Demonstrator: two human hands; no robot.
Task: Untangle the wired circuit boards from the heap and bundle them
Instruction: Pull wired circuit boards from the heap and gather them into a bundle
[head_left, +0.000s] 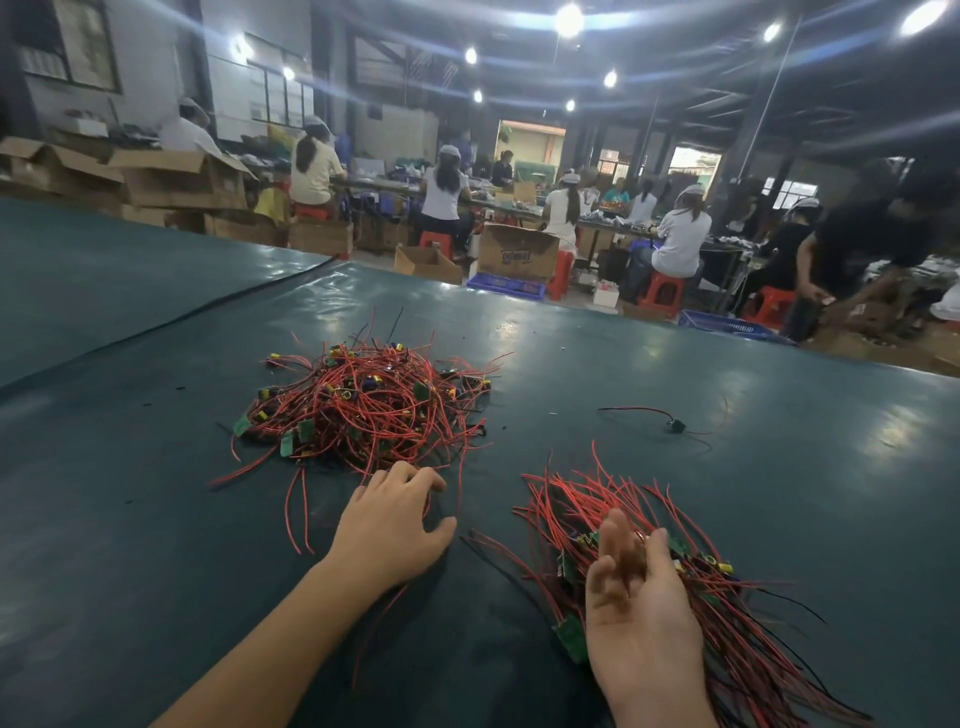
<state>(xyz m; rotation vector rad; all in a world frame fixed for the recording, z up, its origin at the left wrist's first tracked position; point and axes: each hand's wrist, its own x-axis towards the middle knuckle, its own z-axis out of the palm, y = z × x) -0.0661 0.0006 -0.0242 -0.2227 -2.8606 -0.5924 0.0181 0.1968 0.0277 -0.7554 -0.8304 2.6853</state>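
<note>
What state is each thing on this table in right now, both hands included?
tangled heap: loose knotted pile, wires sticking out all round.
sorted bundle: wires lying roughly parallel, flat on the table.
stray wired part: lying alone, apart from both piles.
left hand: palm down at the heap's near edge, fingers curled over wires; grip unclear.
right hand: open over the bundle, fingers relaxed, blurred.

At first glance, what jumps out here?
A tangled heap of red-wired circuit boards sits mid-table on the dark green cover, with the left hand at its near edge. To its right lies a straighter bundle of the same wired boards, partly under the open right hand. Beyond the table, workers sit on red stools among cardboard boxes.
</note>
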